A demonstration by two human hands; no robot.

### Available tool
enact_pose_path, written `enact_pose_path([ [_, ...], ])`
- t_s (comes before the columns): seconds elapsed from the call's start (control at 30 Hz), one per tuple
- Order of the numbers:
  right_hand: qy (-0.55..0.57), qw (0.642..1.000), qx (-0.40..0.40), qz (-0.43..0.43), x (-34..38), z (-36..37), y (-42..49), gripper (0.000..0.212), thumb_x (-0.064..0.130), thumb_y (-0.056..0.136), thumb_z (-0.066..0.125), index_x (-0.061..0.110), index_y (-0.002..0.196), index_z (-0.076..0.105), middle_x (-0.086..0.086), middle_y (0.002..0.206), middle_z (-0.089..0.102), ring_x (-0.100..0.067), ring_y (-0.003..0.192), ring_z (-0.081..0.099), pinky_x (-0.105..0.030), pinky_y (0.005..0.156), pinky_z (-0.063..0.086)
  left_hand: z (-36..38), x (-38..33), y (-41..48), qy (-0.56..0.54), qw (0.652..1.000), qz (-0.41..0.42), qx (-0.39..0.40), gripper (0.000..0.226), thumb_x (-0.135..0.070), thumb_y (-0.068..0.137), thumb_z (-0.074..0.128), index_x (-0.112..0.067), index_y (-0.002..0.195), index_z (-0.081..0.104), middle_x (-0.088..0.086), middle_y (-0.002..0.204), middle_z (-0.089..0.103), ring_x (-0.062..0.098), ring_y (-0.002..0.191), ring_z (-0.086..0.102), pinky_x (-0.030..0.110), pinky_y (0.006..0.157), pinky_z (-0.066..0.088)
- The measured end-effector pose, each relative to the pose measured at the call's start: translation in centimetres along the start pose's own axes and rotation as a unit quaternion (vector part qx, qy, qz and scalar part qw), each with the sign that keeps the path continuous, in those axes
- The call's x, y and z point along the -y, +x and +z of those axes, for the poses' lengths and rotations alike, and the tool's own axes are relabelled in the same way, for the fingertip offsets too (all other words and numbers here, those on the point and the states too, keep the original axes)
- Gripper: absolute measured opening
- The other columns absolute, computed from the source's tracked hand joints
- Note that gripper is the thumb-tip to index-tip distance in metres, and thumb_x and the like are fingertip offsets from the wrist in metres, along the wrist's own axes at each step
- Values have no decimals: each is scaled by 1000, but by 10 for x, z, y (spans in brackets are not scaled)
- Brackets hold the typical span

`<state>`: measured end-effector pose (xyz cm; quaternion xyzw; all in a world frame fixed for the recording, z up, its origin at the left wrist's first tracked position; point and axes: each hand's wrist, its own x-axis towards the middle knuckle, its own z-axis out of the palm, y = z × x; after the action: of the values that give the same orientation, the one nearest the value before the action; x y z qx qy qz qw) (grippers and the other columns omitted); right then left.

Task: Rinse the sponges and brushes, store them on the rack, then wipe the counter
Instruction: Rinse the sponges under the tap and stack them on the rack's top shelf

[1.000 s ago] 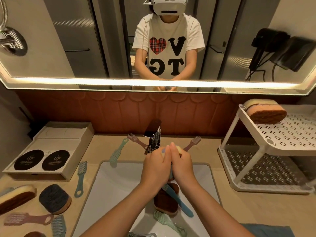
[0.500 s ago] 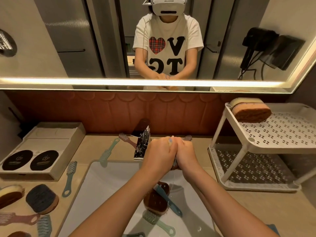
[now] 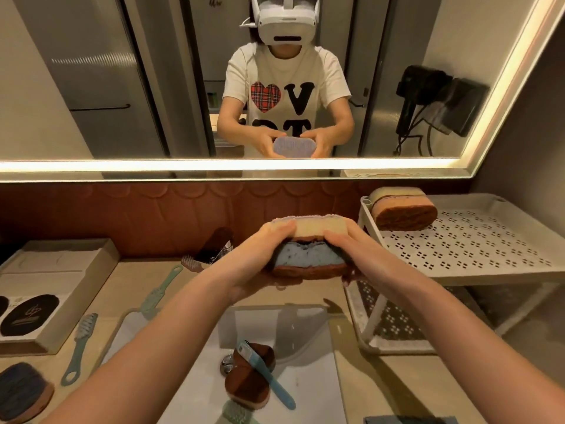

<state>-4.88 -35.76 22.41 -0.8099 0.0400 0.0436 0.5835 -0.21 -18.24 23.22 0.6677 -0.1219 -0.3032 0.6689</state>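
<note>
Atop rack (image 3: pixel 477 240): 1 sponge (image 3: pixel 403 209).

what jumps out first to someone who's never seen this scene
The left hand and right hand hold a stack of sponges in the centre, above the sink. Behind, the wide mirror reflects the person in a white headset. At right, one sponge lies on the top shelf of the white rack.

Both hands, left (image 3: pixel 260 258) and right (image 3: pixel 354 255), grip stacked sponges (image 3: pixel 308 243) above the sink (image 3: pixel 305 325), beside the rack (image 3: pixel 477 240).
</note>
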Motion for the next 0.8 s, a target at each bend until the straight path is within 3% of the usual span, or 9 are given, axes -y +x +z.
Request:
enact_pose_path([
  [0.07,11,1000,9,-13,1,-19,-4,40,44,90,46,39,129,38,4,113,58,-13,96,61,-31,71,53,4,-4,9,-29,999,-3,32,20,-41,87,54,-39,105,61,14,110,61,31,95,58,45,86,41],
  [0.17,11,999,-32,-32,2,-46,-7,46,47,83,51,37,126,42,5,108,61,-12,95,64,-40,80,58,18,-12,22,-61,997,-6,53,37,-36,91,51,-28,127,45,15,120,59,27,101,65,39,81,56],
  [0.3,3,993,-113,-38,-3,-75,-5,44,45,84,52,31,125,46,11,101,57,-7,89,60,-20,61,54,42,-21,40,-14,998,15,63,43,-41,93,47,-25,131,35,13,120,57,23,97,67,30,67,59],
  [0.4,14,985,-166,-42,-12,-94,-3,37,40,88,54,23,121,52,4,100,59,-11,86,62,-22,57,54,64,-26,54,91,994,46,48,47,-45,94,41,-27,136,28,2,115,57,13,97,60,25,71,53],
  [0.5,24,980,-193,-30,-22,-113,-2,28,39,88,54,27,113,55,1,99,61,-14,86,63,-26,58,55,82,-25,69,142,985,96,-3,52,-38,96,41,-23,142,21,-3,118,54,4,93,56,12,64,51],
  [0.53,29,979,-201,-21,-27,-120,-2,29,39,88,53,26,114,54,0,100,61,-16,86,63,-26,57,54,88,-23,75,172,978,120,-17,53,-37,96,43,-21,142,22,-1,127,49,7,102,54,12,74,52],
  [0.6,43,975,-218,8,-37,-134,-2,35,41,89,52,23,118,53,-4,101,61,-19,86,64,-23,52,50,97,-17,85,241,956,164,-29,48,-36,95,45,-20,138,33,1,137,42,13,120,46,29,99,45],
  [0.73,36,967,-247,49,-54,-149,2,34,42,89,54,21,115,51,-7,100,60,-24,88,64,-33,56,55,115,-8,93,303,932,199,-20,44,-34,94,49,-21,134,36,-12,120,45,6,115,42,24,96,35],
  [0.8,26,965,-253,62,-58,-154,3,32,41,89,54,23,115,47,-5,98,59,-23,87,64,-43,68,59,120,0,98,346,917,194,-31,55,-38,92,51,-23,140,28,-7,125,50,14,120,45,33,101,37],
])
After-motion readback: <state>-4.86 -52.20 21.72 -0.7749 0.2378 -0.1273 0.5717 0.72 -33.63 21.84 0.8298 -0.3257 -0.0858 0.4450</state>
